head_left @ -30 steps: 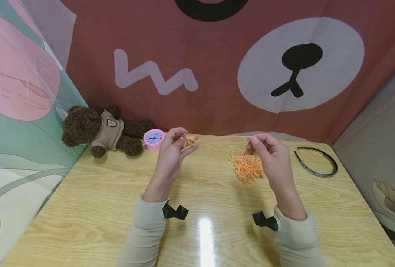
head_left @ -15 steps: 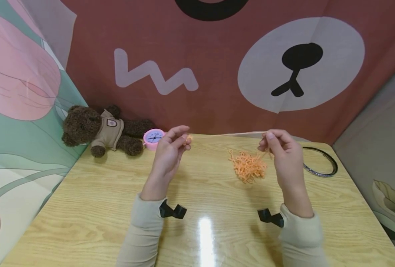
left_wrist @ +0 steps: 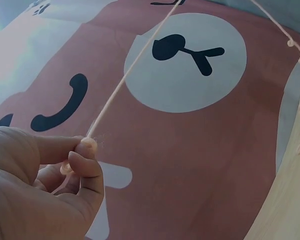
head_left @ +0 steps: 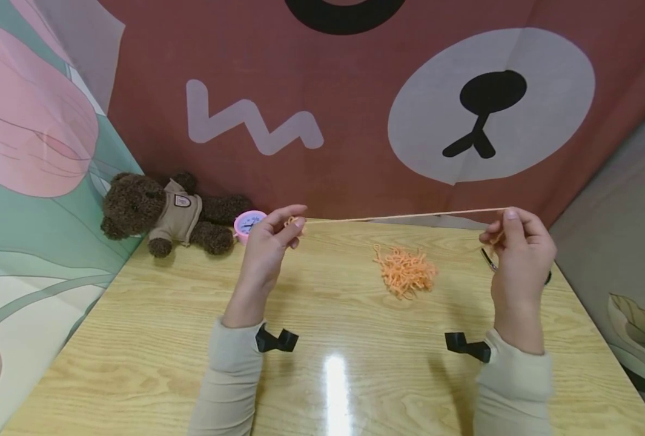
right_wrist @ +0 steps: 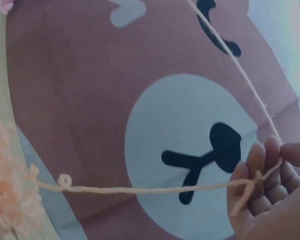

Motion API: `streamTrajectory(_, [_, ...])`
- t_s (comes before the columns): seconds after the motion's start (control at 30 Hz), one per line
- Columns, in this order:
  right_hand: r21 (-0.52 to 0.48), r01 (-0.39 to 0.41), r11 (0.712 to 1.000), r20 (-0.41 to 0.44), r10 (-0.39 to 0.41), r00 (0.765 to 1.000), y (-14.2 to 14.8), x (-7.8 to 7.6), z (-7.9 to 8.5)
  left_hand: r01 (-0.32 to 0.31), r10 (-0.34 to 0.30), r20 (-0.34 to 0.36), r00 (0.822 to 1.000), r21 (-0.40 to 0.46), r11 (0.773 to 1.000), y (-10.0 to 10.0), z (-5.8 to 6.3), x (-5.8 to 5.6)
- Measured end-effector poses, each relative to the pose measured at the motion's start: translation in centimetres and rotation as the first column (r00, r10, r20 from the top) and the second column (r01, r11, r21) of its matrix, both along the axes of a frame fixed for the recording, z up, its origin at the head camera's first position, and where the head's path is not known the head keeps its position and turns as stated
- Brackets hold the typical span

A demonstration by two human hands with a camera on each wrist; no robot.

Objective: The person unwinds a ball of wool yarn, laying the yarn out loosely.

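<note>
A strand of orange yarn stretches taut between the two hands above the far table edge. My left hand pinches one end between thumb and index finger, with small loops of yarn at its fingertips. Off to the right, my right hand pinches the other end of the stretch. From its fingers a slacker length of yarn runs across the right wrist view toward a fuzzy orange pile. That heap of curly yarn lies on the table between the hands.
A brown teddy bear lies at the back left, beside a pink alarm clock partly covered by the left hand. Behind the right hand, a dark headband is mostly hidden. A printed cloth hangs behind the wooden table.
My right hand has moved well to the right, drawing the yarn out into a long straight line. The left hand has shifted slightly left and now overlaps the clock more.
</note>
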State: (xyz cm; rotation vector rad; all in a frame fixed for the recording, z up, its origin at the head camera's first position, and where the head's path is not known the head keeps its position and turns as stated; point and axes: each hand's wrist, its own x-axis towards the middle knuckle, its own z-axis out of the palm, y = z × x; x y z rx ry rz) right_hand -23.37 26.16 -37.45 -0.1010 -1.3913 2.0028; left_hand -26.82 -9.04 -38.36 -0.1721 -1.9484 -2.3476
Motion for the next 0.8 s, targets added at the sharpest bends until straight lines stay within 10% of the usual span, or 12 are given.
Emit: streamTrajectory(0.8, [-0.398,0.114,0.910,-0.074,-0.156,0.985,6.7,1.2,-0.4,-0.149,0.148,-0.072,0.986,-0.014,0.989,-2.3,0.0,-0.3])
